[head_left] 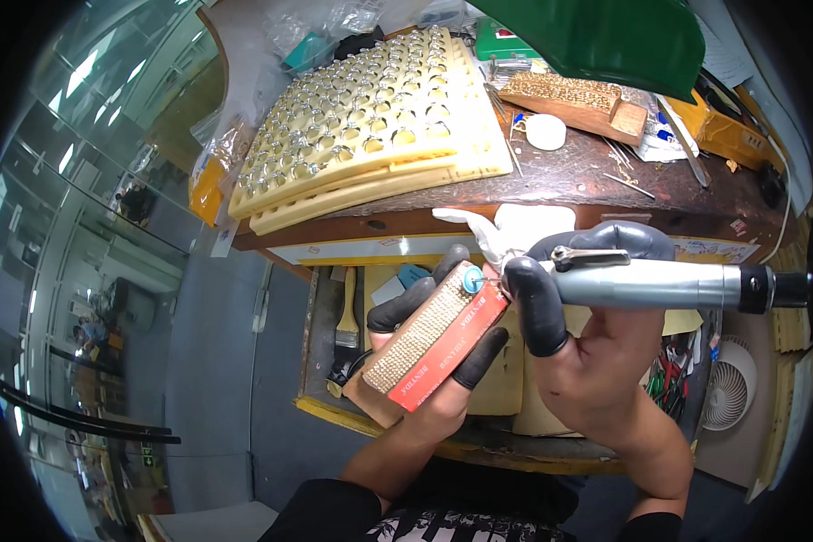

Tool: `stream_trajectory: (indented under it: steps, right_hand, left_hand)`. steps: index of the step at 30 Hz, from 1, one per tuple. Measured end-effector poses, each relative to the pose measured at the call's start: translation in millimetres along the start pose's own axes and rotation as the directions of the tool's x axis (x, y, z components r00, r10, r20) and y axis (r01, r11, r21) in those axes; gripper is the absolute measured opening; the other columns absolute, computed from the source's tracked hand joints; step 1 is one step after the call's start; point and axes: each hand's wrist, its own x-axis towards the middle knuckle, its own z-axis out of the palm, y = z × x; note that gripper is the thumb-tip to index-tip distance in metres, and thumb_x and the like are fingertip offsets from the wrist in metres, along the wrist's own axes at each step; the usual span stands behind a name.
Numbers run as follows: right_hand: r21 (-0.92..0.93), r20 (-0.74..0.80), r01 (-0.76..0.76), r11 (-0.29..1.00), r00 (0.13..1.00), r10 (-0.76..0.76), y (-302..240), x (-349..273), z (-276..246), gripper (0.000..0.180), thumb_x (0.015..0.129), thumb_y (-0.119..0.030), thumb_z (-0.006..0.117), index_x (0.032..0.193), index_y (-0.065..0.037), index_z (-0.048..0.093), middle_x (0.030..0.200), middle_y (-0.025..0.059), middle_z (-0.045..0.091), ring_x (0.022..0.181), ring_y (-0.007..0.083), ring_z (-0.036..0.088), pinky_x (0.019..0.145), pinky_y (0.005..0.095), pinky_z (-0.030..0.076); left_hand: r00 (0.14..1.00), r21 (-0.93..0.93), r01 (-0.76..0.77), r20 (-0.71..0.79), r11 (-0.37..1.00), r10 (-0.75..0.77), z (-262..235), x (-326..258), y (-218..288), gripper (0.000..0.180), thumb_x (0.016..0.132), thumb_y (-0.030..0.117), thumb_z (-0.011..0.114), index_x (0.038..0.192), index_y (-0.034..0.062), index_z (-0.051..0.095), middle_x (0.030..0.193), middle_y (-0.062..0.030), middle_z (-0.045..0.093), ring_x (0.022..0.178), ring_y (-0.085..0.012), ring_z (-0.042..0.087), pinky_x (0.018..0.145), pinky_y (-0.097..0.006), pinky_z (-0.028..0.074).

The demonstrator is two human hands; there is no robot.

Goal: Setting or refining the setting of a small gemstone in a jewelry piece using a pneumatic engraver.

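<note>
The person sits at a workbench (pixel 560 176) with both hands raised over an open drawer (pixel 325 361) below its front edge. The left hand (pixel 429 357), its fingertips in black covers, is wrapped around a wooden block (pixel 425 348) that has a red side and a top face packed with rows of small pale pieces; the block slants up from lower left to upper right. The right hand (pixel 587 352) is clamped on a grey rotary handpiece (pixel 659 285) that lies nearly level, its black rear end pointing right. At the handpiece's tip a small blue wheel (pixel 471 282) sits right against the upper end of the block. The 2 hands are close together, almost touching at the block's top.

On the bench behind lie 2 stacked cream trays (pixel 379 126) full of silvery rings, a second wooden block (pixel 574 104) studded with pieces, and a small white round pot (pixel 545 132). A paintbrush (pixel 347 316) rests in the drawer, and a small white fan (pixel 727 384) stands at the right.
</note>
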Motion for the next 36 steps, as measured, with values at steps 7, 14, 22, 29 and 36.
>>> stream_trajectory:
  steps: [7, 14, 22, 29, 36]
  right_hand:
    - [-0.009, -0.031, -0.02, 1.0, 0.999, 0.02, 1.2, -1.1, 1.1, 0.01, 0.085, 0.001, 0.071, 0.094, 0.003, 0.066, 0.097, 0.011, 0.061, 0.09, 0.0214, 0.056, 0.082, 0.0334, 0.044]
    - [0.037, -0.007, -0.034, 0.999, 0.999, 0.034, -2.6, -1.3, -0.1, 0.011, 0.085, 0.001, 0.07, 0.095, 0.003, 0.066, 0.098, 0.0111, 0.06, 0.091, 0.0217, 0.056, 0.083, 0.0333, 0.044]
    - [0.056, 0.004, -0.068, 0.996, 0.998, 0.068, -1.3, -2.8, -1.4, 0.012, 0.085, 0.002, 0.071, 0.095, 0.003, 0.067, 0.098, 0.0105, 0.061, 0.091, 0.022, 0.056, 0.084, 0.034, 0.044]
    - [-0.014, 0.007, -0.013, 1.0, 1.0, 0.013, 0.1, -1.4, -2.0, 0.012, 0.085, 0.002, 0.071, 0.096, 0.002, 0.066, 0.1, 0.0109, 0.06, 0.092, 0.0218, 0.056, 0.084, 0.0335, 0.044]
    - [0.024, 0.031, -0.052, 0.998, 0.998, 0.051, -0.6, -1.7, -4.2, 0.011, 0.085, 0.002, 0.071, 0.096, 0.002, 0.066, 0.1, 0.011, 0.059, 0.093, 0.022, 0.056, 0.083, 0.0333, 0.044]
  left_hand:
    - [0.999, -0.08, -0.019, -0.041, 0.997, 0.015, 3.5, -1.1, -1.7, 0.068, 0.08, -0.004, 0.075, 0.135, -0.0021, 0.034, 0.141, -0.0255, 0.049, 0.131, -0.0299, 0.051, 0.11, -0.04, 0.039]
    - [0.999, 0.095, -0.031, 0.044, 0.995, 0.027, -4.3, 0.2, -1.0, 0.069, 0.081, -0.005, 0.074, 0.136, -0.0017, 0.033, 0.142, -0.0239, 0.049, 0.132, -0.0287, 0.05, 0.112, -0.039, 0.038]
    - [0.999, -0.106, -0.042, -0.031, 0.993, 0.039, 2.9, 0.1, -1.1, 0.065, 0.082, -0.003, 0.075, 0.136, -0.0025, 0.037, 0.142, -0.0231, 0.049, 0.13, -0.0277, 0.052, 0.111, -0.038, 0.038]
    - [1.0, 0.056, -0.021, 0.015, 0.998, 0.02, -1.5, -1.1, -0.8, 0.069, 0.081, -0.005, 0.074, 0.136, 0.0005, 0.031, 0.142, -0.0243, 0.048, 0.13, -0.0294, 0.052, 0.111, -0.04, 0.038]
    - [1.0, -0.041, -0.018, 0.002, 0.999, 0.018, 0.1, -1.7, -2.0, 0.069, 0.082, -0.004, 0.074, 0.136, 0.0013, 0.031, 0.143, -0.0249, 0.046, 0.132, -0.0296, 0.049, 0.111, -0.041, 0.038]
